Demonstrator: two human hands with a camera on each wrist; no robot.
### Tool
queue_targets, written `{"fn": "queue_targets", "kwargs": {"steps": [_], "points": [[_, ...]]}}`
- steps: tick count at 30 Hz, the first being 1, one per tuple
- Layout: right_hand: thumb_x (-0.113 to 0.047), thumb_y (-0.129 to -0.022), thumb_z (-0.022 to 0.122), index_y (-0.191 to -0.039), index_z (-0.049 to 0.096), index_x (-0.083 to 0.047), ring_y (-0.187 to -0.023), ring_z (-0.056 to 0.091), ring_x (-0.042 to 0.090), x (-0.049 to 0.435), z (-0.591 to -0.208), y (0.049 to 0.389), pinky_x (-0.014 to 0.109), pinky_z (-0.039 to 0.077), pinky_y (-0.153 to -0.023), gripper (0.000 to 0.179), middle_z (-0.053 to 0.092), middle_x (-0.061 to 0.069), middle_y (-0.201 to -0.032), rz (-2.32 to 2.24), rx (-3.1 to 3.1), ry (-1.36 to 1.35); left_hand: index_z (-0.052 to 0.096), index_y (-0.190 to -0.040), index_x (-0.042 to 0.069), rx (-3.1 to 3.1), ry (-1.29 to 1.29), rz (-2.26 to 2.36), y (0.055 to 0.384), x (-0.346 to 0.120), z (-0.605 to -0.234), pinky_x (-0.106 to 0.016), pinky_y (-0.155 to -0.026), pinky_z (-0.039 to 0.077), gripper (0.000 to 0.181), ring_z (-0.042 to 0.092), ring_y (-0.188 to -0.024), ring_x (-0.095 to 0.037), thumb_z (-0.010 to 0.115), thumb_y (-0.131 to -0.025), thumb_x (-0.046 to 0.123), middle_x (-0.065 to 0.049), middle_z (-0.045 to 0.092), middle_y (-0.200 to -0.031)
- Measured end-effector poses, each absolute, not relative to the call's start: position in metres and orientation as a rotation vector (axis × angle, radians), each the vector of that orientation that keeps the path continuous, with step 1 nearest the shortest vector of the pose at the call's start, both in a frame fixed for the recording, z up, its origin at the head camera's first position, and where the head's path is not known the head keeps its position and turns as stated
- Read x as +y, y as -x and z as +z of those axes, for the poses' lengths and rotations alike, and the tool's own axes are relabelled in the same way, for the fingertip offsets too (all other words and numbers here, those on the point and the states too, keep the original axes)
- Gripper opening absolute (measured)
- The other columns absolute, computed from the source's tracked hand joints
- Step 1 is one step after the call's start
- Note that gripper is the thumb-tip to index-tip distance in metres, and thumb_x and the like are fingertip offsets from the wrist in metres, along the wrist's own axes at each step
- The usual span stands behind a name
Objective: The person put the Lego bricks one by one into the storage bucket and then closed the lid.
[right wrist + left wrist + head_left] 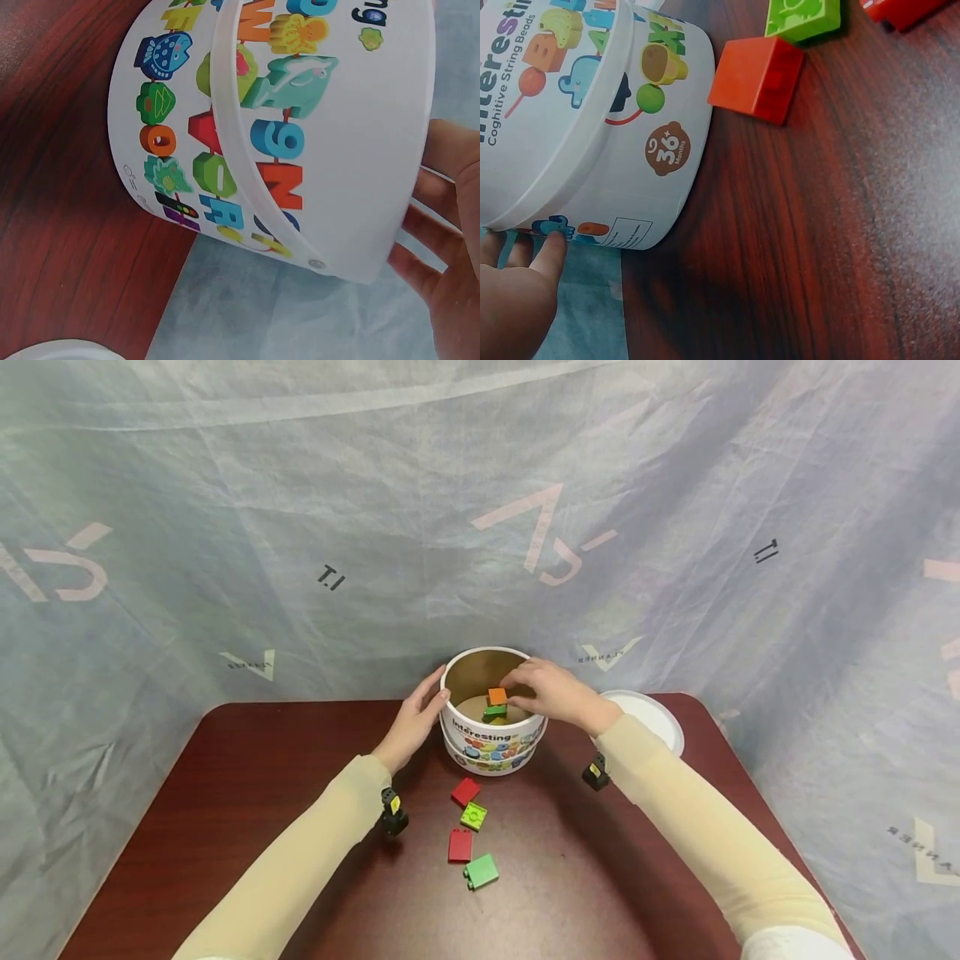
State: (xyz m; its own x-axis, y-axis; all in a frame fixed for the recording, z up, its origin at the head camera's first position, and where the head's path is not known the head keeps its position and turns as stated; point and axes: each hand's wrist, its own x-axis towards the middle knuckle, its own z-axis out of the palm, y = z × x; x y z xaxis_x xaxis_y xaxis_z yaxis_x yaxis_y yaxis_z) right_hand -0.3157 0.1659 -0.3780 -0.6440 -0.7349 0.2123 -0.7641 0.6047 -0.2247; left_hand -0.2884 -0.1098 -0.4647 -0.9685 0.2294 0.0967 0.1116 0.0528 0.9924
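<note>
Orange is the little block right by the fingertips of the right hand. That hand reaches over the rim of the white tub, with its fingers bent down inside. I cannot tell if it is pinching the orange block or only touching it. The left hand is loose. Its fingers lie against the outside of the tub on the left, and its thumb is up by the rim. It is not squeezed tight around anything.

Down in the tub, under the orange block, there is a dark green block. I cannot tell if the two blocks touch. The tub stands upright. Its outside has bright pictures and letters on it, like an elephant, a fish and a big word, "Interesting".

In front of the tub, four more blocks lie in a crooked line on the surface. First comes a red block, just beside the tub. Next is a lime block, then a second red block, and last a light green block.

The surface is dark red-brown wood. A round white lid lies on it, to the right of the tub, partly behind the right sleeve. Behind it all hangs a big gray sheet with pink and black letters.
</note>
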Motion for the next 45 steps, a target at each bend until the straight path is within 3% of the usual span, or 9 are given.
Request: {"fn": "queue_targets", "kwargs": {"steps": [11, 19, 25, 28, 45], "points": [[-0.017, -0.097, 0.075, -0.124, 0.072, -0.001, -0.115, 0.063, 0.033, 0.187, -0.368, 0.304, 0.050, 0.049, -0.103, 0.032, 0.073, 0.013, -0.119, 0.520, -2.666, -1.250, 0.032, -0.165, 0.027, 2.194, -0.377, 2.090, 0.291, -0.109, -0.464, -0.049, -0.122, 0.032, 0.058, 0.030, -0.155, -0.026, 0.053, -0.111, 0.030, -0.005, 0.025, -0.171], [-0.022, -0.096, 0.076, -0.135, 0.065, 0.004, -0.128, 0.057, 0.039, 0.209, -0.375, 0.301, 0.054, 0.045, -0.109, 0.048, 0.063, 0.021, -0.135, 0.609, -2.657, -1.133, 0.033, -0.165, 0.030, 2.206, -0.383, 2.086, 0.293, -0.108, -0.465, -0.047, -0.122, 0.033, 0.058, 0.035, -0.153, -0.026, 0.054, -0.110, 0.034, -0.004, 0.027, -0.170], [-0.038, -0.096, 0.074, -0.158, 0.037, 0.005, -0.151, 0.032, 0.043, 0.215, -0.394, 0.304, 0.060, 0.029, -0.122, 0.085, 0.037, 0.025, -0.162, 0.741, -2.833, -0.943, 0.035, -0.164, 0.026, 2.230, -0.368, 2.105, 0.289, -0.108, -0.464, -0.047, -0.122, 0.033, 0.056, 0.033, -0.154, -0.026, 0.053, -0.111, 0.028, -0.006, 0.029, -0.170], [-0.040, -0.095, 0.074, -0.162, 0.026, 0.005, -0.155, 0.023, 0.043, 0.219, -0.400, 0.306, 0.059, 0.023, -0.124, 0.094, 0.026, 0.026, -0.167, 0.778, -2.901, -0.902, 0.035, -0.164, 0.027, 2.224, -0.377, 2.110, 0.288, -0.106, -0.463, -0.047, -0.121, 0.034, 0.056, 0.032, -0.154, -0.026, 0.053, -0.111, 0.028, -0.005, 0.029, -0.170], [-0.041, -0.097, 0.073, -0.164, 0.023, 0.000, -0.156, 0.023, 0.038, 0.228, -0.400, 0.303, 0.057, 0.025, -0.124, 0.093, 0.023, 0.020, -0.170, 0.873, -3.000, -0.876, 0.034, -0.165, 0.028, 2.236, -0.368, 2.083, 0.287, -0.100, -0.459, -0.046, -0.122, 0.033, 0.057, 0.026, -0.156, -0.022, 0.054, -0.111, 0.029, -0.003, 0.027, -0.170]]}}
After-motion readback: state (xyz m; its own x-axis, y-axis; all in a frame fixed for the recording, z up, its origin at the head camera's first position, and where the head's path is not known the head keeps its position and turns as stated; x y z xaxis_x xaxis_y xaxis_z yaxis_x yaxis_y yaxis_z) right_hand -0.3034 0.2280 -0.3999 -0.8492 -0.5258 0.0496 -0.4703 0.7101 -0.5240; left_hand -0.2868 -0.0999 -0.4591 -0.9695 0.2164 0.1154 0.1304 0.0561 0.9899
